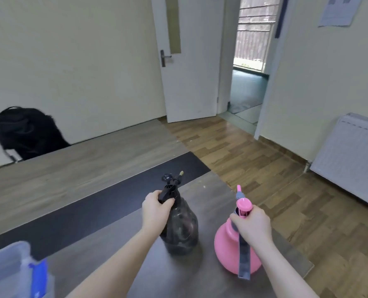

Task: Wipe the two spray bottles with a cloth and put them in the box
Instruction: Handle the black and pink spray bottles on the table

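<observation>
A dark, see-through spray bottle [182,226] stands upright on the brown table [118,250], and my left hand [156,208] grips its black pump handle at the top. To its right a pink spray bottle [228,252] with a grey trigger lever sits near the table's right edge; my right hand [253,227] is closed around its pink and grey pump head. A clear plastic box [8,269] with a blue latch shows at the bottom left corner. No cloth is in view.
The table's right edge [286,233] drops to a wooden floor. A black strip [105,203] crosses the table behind the bottles. A black bag [26,130] rests on a chair at far left. A white radiator [355,166] lines the right wall, and a door stands open ahead.
</observation>
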Tool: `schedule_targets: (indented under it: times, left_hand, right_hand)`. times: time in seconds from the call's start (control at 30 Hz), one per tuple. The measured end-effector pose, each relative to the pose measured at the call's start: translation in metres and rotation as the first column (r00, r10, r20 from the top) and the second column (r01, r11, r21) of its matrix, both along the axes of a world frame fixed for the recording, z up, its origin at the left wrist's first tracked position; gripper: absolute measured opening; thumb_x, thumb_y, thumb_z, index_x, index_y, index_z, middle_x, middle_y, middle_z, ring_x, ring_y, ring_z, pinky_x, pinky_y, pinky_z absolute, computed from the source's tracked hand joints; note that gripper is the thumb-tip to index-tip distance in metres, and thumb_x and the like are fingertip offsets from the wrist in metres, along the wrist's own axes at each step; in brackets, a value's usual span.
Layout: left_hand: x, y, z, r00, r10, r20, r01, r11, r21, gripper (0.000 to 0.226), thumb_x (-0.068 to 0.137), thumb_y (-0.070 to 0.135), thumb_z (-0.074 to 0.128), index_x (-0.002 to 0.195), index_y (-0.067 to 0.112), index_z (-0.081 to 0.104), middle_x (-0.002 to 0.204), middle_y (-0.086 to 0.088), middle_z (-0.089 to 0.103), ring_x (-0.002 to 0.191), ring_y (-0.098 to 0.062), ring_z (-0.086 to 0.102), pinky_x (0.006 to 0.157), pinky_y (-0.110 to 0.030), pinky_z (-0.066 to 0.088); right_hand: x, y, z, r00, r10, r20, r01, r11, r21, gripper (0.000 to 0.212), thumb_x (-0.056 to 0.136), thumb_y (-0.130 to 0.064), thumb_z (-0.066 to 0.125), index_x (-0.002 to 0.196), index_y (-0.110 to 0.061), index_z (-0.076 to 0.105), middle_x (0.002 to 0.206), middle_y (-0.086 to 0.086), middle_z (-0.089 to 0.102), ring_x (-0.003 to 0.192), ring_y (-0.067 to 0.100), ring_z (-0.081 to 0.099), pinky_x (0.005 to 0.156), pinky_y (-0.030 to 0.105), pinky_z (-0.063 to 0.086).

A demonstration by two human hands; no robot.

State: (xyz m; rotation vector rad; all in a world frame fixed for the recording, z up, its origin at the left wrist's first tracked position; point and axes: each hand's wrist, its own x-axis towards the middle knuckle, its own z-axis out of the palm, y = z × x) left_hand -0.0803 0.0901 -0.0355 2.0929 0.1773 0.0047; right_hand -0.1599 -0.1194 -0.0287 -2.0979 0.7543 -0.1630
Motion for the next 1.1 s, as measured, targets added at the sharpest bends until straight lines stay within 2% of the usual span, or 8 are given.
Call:
schedule_targets:
  times: [0.07,0.13,0.27,0.4,0.63,0.8,1.0,1.1]
  left_hand:
    - [-0.028,0.026,0.001,0.991,0.130,-0.005,-0.130,0.983,-0.129,0.011,0.079,0.008,0.063,0.070,0.010,0.057,0.077,-0.017,0.061,0.056,-0.021,0.056,0.046,-0.018,0.041]
    - [-0.056,0.058,-0.003,0.968,0.251,-0.023,-0.251,0.951,-0.182,0.009,0.079,0.005,0.063,0.072,0.007,0.057,0.079,-0.020,0.063,0.062,-0.027,0.059,0.046,-0.016,0.044]
    - [-0.100,0.117,-0.017,0.916,0.401,-0.016,-0.398,0.904,-0.155,0.010,0.074,0.013,0.065,0.071,0.010,0.057,0.080,-0.023,0.066,0.078,-0.039,0.062,0.073,-0.050,0.050]
    - [-0.139,0.164,-0.020,0.869,0.493,0.033,-0.483,0.862,-0.154,0.012,0.073,0.019,0.065,0.070,0.017,0.054,0.082,-0.021,0.065,0.079,-0.038,0.061,0.075,-0.049,0.048]
    - [-0.182,0.198,-0.022,0.842,0.535,0.067,-0.522,0.840,-0.151,0.014,0.082,0.008,0.063,0.094,0.001,0.059,0.095,-0.008,0.052,0.089,-0.029,0.052,0.076,-0.030,0.034]
    - [-0.196,0.207,-0.023,0.859,0.508,0.069,-0.498,0.858,-0.122,0.020,0.086,0.012,0.061,0.103,0.003,0.056,0.102,-0.006,0.047,0.089,-0.023,0.047,0.078,-0.027,0.032]
    - [-0.200,0.215,-0.020,0.880,0.475,0.005,-0.471,0.873,-0.124,0.031,0.084,0.018,0.062,0.111,0.007,0.051,0.115,-0.009,0.048,0.091,-0.024,0.048,0.078,-0.032,0.036]
    - [-0.203,0.221,-0.019,0.905,0.425,-0.021,-0.424,0.898,-0.119,0.037,0.083,0.021,0.064,0.114,0.009,0.049,0.121,-0.013,0.048,0.090,-0.024,0.046,0.079,-0.032,0.037]
  right_hand:
    - [-0.001,0.022,0.005,0.998,0.069,0.007,-0.069,0.998,-0.013,0.017,0.071,-0.016,0.066,0.074,0.000,0.061,0.072,0.012,0.059,0.078,0.035,0.056,0.064,0.031,0.039]
    - [-0.004,0.051,0.010,0.989,0.148,0.007,-0.148,0.989,0.010,0.015,0.071,-0.015,0.066,0.072,0.000,0.063,0.071,0.013,0.059,0.077,0.034,0.055,0.064,0.031,0.040]
    - [-0.008,0.107,0.015,0.962,0.272,-0.005,-0.271,0.959,0.084,0.019,0.067,-0.011,0.064,0.055,-0.012,0.050,0.063,0.007,0.054,0.070,0.029,0.050,0.061,0.029,0.039]
    - [-0.017,0.162,0.015,0.926,0.378,0.007,-0.376,0.920,0.108,0.025,0.068,-0.009,0.063,0.052,-0.014,0.044,0.058,0.002,0.048,0.068,0.027,0.048,0.061,0.028,0.037]
    - [-0.036,0.227,0.008,0.884,0.467,-0.005,-0.464,0.880,0.103,0.033,0.069,-0.010,0.061,0.048,-0.016,0.036,0.053,-0.002,0.040,0.063,0.024,0.041,0.046,0.025,0.029]
    - [-0.051,0.251,0.003,0.870,0.492,-0.022,-0.489,0.868,0.085,0.027,0.070,-0.013,0.062,0.052,-0.017,0.041,0.058,-0.001,0.046,0.067,0.025,0.046,0.060,0.026,0.037]
    - [-0.063,0.259,0.002,0.867,0.497,-0.046,-0.494,0.867,0.064,0.019,0.071,-0.014,0.062,0.059,-0.015,0.047,0.066,0.002,0.052,0.070,0.025,0.048,0.056,0.026,0.036]
    - [-0.069,0.262,0.002,0.876,0.478,-0.063,-0.473,0.877,0.085,0.007,0.074,-0.013,0.062,0.073,-0.013,0.055,0.074,0.004,0.056,0.075,0.025,0.050,0.065,0.026,0.039]
